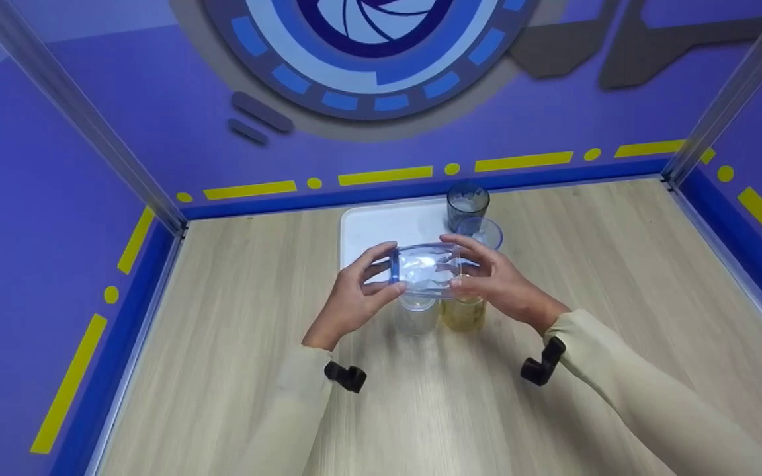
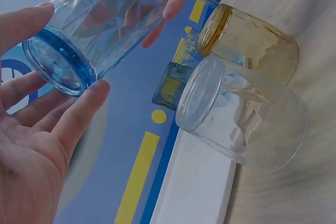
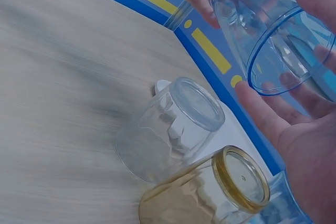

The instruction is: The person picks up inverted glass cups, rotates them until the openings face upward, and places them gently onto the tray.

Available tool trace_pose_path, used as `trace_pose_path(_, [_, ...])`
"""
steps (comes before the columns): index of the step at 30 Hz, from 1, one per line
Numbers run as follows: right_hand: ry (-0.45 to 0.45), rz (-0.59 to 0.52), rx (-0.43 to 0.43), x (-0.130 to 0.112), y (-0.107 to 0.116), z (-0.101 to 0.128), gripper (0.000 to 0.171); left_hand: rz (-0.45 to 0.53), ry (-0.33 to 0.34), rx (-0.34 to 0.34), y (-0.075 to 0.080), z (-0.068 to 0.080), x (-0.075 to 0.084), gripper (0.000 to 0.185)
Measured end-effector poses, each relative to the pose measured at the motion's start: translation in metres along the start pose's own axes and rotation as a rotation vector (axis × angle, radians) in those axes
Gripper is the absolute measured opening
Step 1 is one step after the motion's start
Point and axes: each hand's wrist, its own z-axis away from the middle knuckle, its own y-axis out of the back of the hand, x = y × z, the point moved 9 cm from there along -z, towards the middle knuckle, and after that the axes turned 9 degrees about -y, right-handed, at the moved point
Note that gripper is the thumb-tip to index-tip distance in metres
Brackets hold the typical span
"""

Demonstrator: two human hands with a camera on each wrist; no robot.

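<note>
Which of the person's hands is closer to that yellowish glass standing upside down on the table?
Right. The right hand hovers just above the amber glass; the left hand is farther left, beyond the clear glass.

blue glass [image 1: 424, 268] sideways | held: left hand [image 1: 352, 299], right hand [image 1: 501, 281]

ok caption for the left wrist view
Both hands hold a blue glass sideways above upturned clear glass and amber glass.

Purple walls [image 1: 57, 218] with yellow dashes enclose wooden tabletop [image 1: 619, 264].
</note>
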Motion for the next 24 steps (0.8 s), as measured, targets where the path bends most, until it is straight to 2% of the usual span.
trace_pose_path(3, [0.002, 0.014, 0.007, -0.002, 0.002, 0.001, 0.068, 0.012, -0.002, -0.006, -0.002, 0.000, 0.010, 0.063])
trace_pose_path(7, [-0.012, 0.039, 0.032, -0.002, 0.007, 0.003, 0.069, 0.027, 0.017, -0.012, -0.004, 0.000, 0.008, 0.068])
trace_pose_path(14, [0.045, -0.061, 0.032, -0.010, 0.018, 0.004, 0.067, -0.009, 0.023, 0.005, -0.003, -0.001, -0.023, 0.071])
trace_pose_path(18, [0.041, -0.087, 0.041, -0.009, 0.025, 0.006, 0.067, -0.046, 0.028, 0.011, -0.003, 0.000, -0.031, 0.068])
trace_pose_path(24, [0.060, -0.119, 0.051, -0.011, 0.032, 0.008, 0.067, -0.125, 0.039, 0.018, -0.003, 0.000, -0.034, 0.066])
